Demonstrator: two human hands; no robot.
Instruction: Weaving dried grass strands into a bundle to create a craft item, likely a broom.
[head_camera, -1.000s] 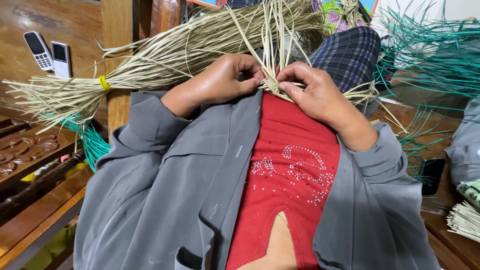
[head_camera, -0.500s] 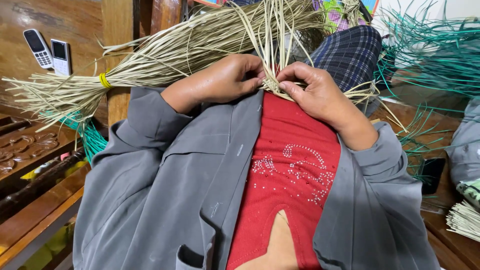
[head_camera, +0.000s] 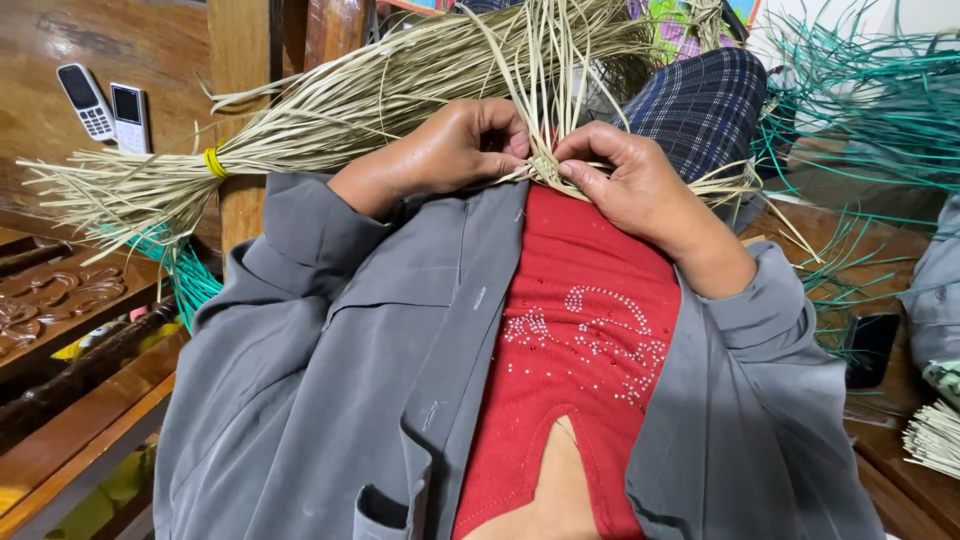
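Many pale dry straw strands (head_camera: 400, 95)

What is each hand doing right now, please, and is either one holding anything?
Left hand: closed, pinching the pale straw strands.
Right hand: closed, pinching the same strands at their crossing.

Brown polished wooden table (head_camera: 130, 45): two small keypad phones (head_camera: 103, 103) lying side by side at upper left. Bundle of pale dried straw strips (head_camera: 330, 110), tied with yellow band (head_camera: 212, 162), resting across lap and wooden post (head_camera: 240, 60).
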